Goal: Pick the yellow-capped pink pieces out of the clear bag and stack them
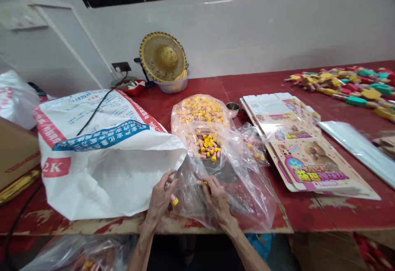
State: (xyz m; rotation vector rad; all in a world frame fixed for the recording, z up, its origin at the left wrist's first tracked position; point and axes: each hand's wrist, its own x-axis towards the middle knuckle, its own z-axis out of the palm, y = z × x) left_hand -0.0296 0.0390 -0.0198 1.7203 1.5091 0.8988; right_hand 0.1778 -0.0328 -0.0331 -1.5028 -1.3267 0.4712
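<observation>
pink tube (172, 197) points yellow cap (175, 202) down-right, pinched by left hand (159, 197) fingers (169, 181); right hand (217, 200) pinches something yellow (205, 183).

Just the one head-worn cam here, aimed forward and down from right above the person's hands (188, 199), pretty close, looking across a red-painted workbench (308, 213) to the white wall (234, 28) behind it.

left hand (160, 199): bare, bony | right hand (217, 201): bare, bony | forearms (142, 250): bare
</observation>
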